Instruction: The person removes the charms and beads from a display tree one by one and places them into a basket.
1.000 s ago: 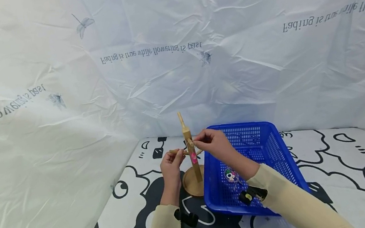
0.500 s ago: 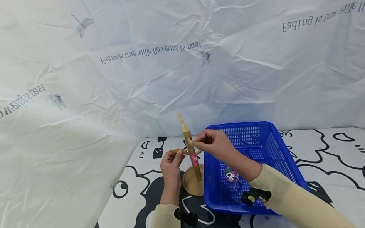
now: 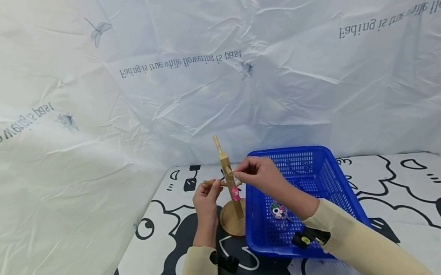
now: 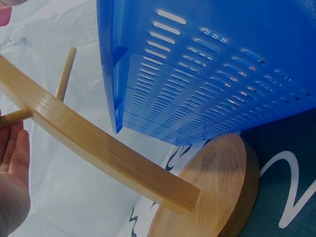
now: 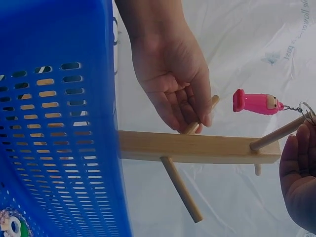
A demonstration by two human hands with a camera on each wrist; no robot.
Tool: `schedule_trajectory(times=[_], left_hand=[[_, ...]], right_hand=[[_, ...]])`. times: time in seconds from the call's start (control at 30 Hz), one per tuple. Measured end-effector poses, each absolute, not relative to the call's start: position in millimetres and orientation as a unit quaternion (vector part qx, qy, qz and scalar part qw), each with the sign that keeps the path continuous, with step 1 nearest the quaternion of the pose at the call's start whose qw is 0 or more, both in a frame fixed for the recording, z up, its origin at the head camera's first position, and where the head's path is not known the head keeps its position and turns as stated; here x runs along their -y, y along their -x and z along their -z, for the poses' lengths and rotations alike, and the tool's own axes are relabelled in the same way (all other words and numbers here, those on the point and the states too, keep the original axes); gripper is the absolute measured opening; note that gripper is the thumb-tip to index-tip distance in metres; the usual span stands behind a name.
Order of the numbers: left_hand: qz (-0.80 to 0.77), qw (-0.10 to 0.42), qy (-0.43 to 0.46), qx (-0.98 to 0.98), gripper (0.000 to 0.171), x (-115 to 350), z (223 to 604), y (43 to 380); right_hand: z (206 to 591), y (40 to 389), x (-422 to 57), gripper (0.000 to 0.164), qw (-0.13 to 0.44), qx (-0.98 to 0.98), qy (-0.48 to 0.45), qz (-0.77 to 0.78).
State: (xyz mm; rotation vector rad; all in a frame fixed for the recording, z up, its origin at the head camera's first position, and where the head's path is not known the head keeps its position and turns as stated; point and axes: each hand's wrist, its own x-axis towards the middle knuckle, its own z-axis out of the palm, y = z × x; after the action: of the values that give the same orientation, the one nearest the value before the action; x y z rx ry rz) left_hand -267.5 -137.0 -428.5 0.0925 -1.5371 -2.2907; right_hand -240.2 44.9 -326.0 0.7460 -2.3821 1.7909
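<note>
A wooden peg stand (image 3: 233,206) rises from a round base in the head view, its post leaning slightly. My left hand (image 3: 206,203) pinches one of its side pegs between thumb and fingers. Higher up, my right hand (image 3: 263,176) pinches the metal ring of a keychain with a pink figure (image 5: 256,102). That ring is right at the tip of an upper peg (image 5: 276,134) in the right wrist view, and the figure hangs from a short chain. In the left wrist view, the stand's bare post (image 4: 98,131) slants across, with the left fingers at a peg.
A blue perforated basket (image 3: 257,245) stands right beside the stand, under my right forearm. Inside it lies a colourful round trinket (image 3: 277,211). The cloth (image 3: 157,259) underneath has black-and-white cartoon drawings, and white printed sheeting (image 3: 215,100) hangs behind.
The pink figure has dropped slightly and hangs lower against the post. My right forearm has shifted a little to the right, while the left hand keeps its hold on the peg.
</note>
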Motion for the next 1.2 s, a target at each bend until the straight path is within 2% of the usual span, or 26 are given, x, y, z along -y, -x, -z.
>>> schedule_trajectory(times=[0.4,0.73,0.93,1.2], left_hand=[[0.816,0.187,-0.035,0.546,0.002,137,429,269],[0.817,0.187,-0.031,0.544,0.007,138,429,268],[0.818,0.183,-0.039,0.544,0.003,138,430,268],[0.823,0.187,-0.025,0.536,0.006,138,429,270]], right_hand=[[321,241,-66,0.015,0.025,0.809,-0.242,-0.535],[330,261,-97,0.015,-0.052,0.851,-0.238,-0.466],[345,270,-109,0.014,-0.079,0.854,-0.239,-0.456],[365,285,-114,0.016,-0.106,0.863,-0.231,-0.436]])
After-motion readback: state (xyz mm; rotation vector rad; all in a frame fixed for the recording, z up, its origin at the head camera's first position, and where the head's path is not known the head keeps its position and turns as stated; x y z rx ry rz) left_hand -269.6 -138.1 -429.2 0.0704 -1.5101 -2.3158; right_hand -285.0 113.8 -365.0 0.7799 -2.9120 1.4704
